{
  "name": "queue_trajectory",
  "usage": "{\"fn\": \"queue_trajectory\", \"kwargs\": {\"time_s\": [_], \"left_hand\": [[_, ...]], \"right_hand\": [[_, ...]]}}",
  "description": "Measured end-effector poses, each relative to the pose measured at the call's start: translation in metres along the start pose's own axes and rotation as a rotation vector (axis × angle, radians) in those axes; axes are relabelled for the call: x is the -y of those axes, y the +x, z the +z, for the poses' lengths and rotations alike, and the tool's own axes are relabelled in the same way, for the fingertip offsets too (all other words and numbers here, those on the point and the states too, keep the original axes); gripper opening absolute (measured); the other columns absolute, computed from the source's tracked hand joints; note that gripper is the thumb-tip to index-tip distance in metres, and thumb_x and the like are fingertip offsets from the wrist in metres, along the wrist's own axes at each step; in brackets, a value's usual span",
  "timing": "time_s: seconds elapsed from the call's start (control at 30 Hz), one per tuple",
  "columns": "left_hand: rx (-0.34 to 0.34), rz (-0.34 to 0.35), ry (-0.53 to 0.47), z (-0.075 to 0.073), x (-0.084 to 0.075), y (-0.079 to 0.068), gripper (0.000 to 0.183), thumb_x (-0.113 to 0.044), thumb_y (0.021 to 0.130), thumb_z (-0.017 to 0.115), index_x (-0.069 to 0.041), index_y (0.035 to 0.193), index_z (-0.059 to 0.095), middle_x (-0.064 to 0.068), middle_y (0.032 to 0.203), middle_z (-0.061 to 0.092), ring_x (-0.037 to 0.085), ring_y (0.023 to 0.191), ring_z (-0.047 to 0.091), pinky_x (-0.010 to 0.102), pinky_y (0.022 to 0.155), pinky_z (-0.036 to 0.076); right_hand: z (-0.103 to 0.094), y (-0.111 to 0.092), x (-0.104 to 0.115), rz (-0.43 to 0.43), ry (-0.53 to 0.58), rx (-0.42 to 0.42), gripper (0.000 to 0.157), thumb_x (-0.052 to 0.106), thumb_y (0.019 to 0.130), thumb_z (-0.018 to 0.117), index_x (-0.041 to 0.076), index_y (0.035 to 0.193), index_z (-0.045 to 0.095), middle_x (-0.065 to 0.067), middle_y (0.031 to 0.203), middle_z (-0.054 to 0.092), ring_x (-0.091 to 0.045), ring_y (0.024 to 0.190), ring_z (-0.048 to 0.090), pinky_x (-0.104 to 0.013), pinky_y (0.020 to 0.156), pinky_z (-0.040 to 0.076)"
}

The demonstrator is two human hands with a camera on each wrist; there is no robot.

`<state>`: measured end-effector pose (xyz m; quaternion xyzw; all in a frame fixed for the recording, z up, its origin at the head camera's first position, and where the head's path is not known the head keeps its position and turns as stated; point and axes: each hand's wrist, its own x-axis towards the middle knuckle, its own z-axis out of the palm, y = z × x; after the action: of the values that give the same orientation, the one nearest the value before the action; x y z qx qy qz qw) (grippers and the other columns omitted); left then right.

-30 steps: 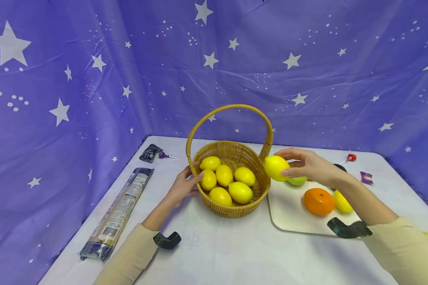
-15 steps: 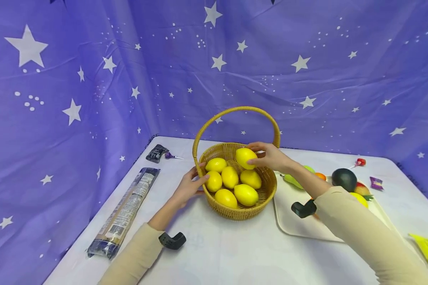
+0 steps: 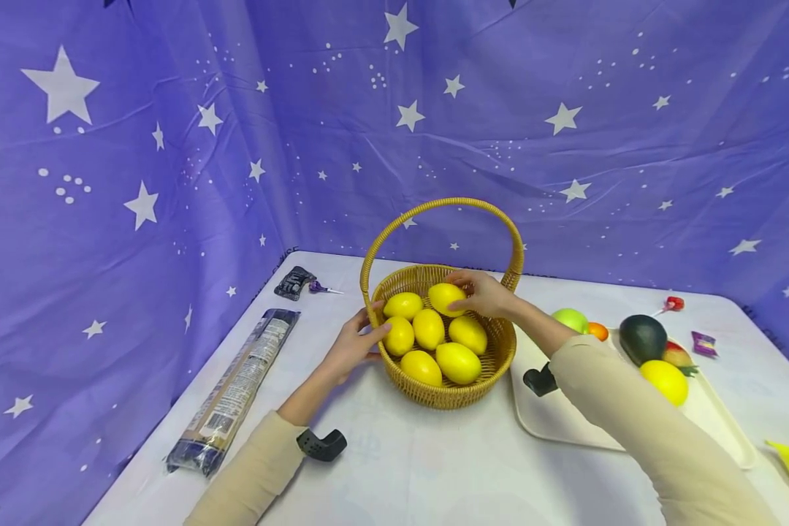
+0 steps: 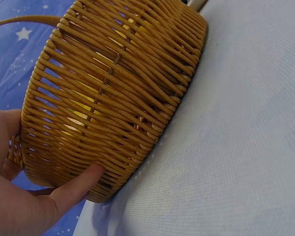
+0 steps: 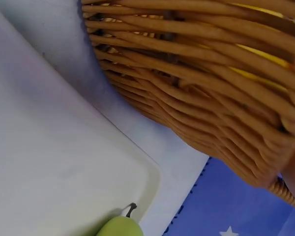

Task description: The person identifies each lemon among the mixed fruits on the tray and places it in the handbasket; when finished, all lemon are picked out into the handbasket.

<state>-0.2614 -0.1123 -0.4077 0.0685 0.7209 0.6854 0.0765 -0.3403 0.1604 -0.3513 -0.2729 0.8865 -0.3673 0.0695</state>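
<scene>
A round wicker basket (image 3: 437,397) with a tall arched handle stands mid-table, several yellow lemons (image 3: 459,363) lying in it. My left hand (image 3: 350,346) grips its left rim beside the handle's base. In the left wrist view, one digit of the left hand (image 4: 27,204) presses on the woven wall (image 4: 113,105). Inside the basket, toward the back, my right hand (image 3: 488,294) holds another lemon (image 3: 444,299) between thumb and fingers. Only the basket's outer wall (image 5: 201,93) fills much of the right wrist view; the held lemon is hidden there.
Right of the basket, a cream tray (image 3: 565,420) bears a green apple (image 3: 570,320), a dark avocado-like fruit (image 3: 642,339) and a yellow lemon (image 3: 664,382). A long plastic-wrapped packet (image 3: 237,394) lies at left. A lollipop (image 3: 673,304) and a wrapped candy (image 3: 703,343) sit far right.
My right hand has carried the lemon leftward from above the tray's edge, over the rim and down into the basket. The left hand has stayed on the rim. The head view has shifted slightly.
</scene>
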Motion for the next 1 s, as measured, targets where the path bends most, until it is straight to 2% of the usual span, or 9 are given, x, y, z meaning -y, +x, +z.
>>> {"fn": "queue_trajectory", "kwargs": {"time_s": [0.43,0.6,0.7,0.8,0.9,1.0], "left_hand": [[-0.007,0.002,-0.001,0.000,0.002,0.001,0.058,-0.016,0.098,0.059,-0.010,0.150,0.034,0.025,0.149,0.031,0.042,0.121,0.049,0.048,0.080,0.057],[-0.010,0.003,-0.004,0.000,0.001,0.000,0.057,-0.016,0.098,0.059,-0.011,0.150,0.035,0.024,0.148,0.031,0.042,0.121,0.049,0.048,0.080,0.057],[-0.007,0.002,-0.005,0.001,0.001,0.000,0.057,-0.016,0.098,0.059,-0.011,0.150,0.035,0.024,0.148,0.031,0.042,0.121,0.049,0.048,0.081,0.057],[-0.006,0.000,-0.003,0.000,0.001,0.000,0.057,-0.016,0.098,0.059,-0.011,0.150,0.035,0.024,0.149,0.031,0.042,0.121,0.049,0.048,0.081,0.057],[-0.006,0.001,0.000,0.000,0.000,0.000,0.057,-0.016,0.098,0.059,-0.011,0.150,0.035,0.023,0.149,0.031,0.043,0.121,0.049,0.048,0.081,0.057],[-0.004,0.003,-0.006,0.000,-0.001,0.000,0.057,-0.016,0.099,0.058,-0.011,0.150,0.034,0.023,0.149,0.031,0.043,0.121,0.049,0.048,0.082,0.057]], "right_hand": [[0.006,0.003,-0.005,0.115,-0.084,0.119,0.047,0.006,0.089,0.070,0.000,0.133,0.054,-0.027,0.128,0.051,-0.041,0.117,0.049,-0.048,0.096,0.047],[-0.001,-0.003,0.000,0.114,-0.060,0.128,0.048,0.003,0.091,0.067,-0.001,0.136,0.051,-0.029,0.130,0.050,-0.042,0.117,0.051,-0.046,0.095,0.049],[-0.010,-0.012,0.005,0.083,-0.012,0.121,0.048,0.003,0.092,0.064,-0.001,0.137,0.049,-0.030,0.131,0.050,-0.043,0.118,0.051,-0.046,0.095,0.050],[-0.023,-0.025,0.011,0.027,0.055,0.157,0.047,0.003,0.093,0.063,0.000,0.138,0.049,-0.028,0.134,0.050,-0.043,0.120,0.050,-0.043,0.096,0.050],[-0.037,-0.042,0.017,-0.017,0.112,0.208,0.046,0.004,0.093,0.063,0.001,0.137,0.050,-0.024,0.134,0.051,-0.041,0.122,0.050,-0.039,0.096,0.050],[-0.053,-0.064,0.017,-0.041,0.138,0.225,0.045,0.007,0.094,0.064,-0.001,0.136,0.050,-0.023,0.133,0.052,-0.040,0.121,0.051,-0.035,0.096,0.051]]}}
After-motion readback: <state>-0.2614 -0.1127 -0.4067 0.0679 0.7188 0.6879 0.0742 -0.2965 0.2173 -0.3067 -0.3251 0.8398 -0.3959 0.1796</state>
